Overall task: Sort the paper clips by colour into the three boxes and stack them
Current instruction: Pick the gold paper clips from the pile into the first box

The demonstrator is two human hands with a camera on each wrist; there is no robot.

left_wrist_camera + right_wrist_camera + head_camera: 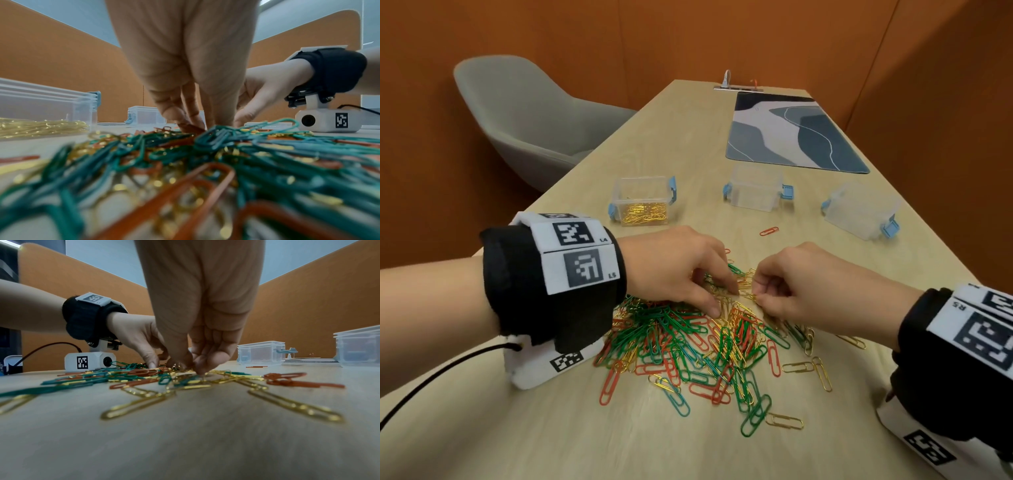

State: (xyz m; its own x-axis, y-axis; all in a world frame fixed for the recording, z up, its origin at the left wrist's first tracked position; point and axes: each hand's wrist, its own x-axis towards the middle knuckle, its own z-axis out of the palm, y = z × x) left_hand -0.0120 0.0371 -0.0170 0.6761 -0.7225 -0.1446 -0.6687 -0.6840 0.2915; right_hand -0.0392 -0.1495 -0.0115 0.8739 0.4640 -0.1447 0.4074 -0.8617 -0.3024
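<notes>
Paper clips [688,346] mid-table; both hands' grips at pile's far edge.

office booth | orange partition walls [722,37] | grey chair [524,116] | wooden table [654,144]

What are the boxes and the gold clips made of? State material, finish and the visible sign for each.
Boxes: likely clear plastic, slightly frosted; the table shows through the walls, and the blue latches look moulded.
Gold clips: probably bent metal wire with a shiny gold finish; they glint. Whether plated or lacquered cannot be told.
</notes>
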